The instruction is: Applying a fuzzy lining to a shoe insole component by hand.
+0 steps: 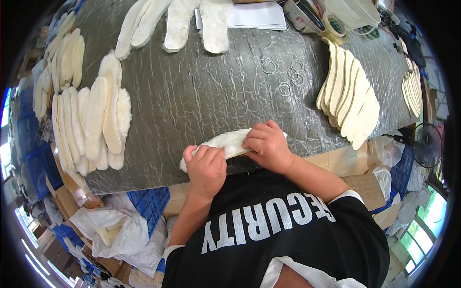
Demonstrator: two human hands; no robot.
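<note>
A white fleecy insole [224, 141] lies crosswise at the near edge of the table, its furry side up and a pale edge showing toward me. My left hand [206, 169] is closed over its left end, fingers curled on the fleece. Toward the other end, my right hand [270, 148] grips it with bent fingers, the thumb tucked near the near edge. Both hands partly cover the insole, and its underside is hidden.
Fleecy insoles [89, 127] are stacked at the left, with more insoles [180, 24] at the far side by white paper [259, 17]. Right of the middle lie green rubber bands [295, 72] and fanned cream insoles [348, 91]. A black fan [427, 145] stands beyond the right edge.
</note>
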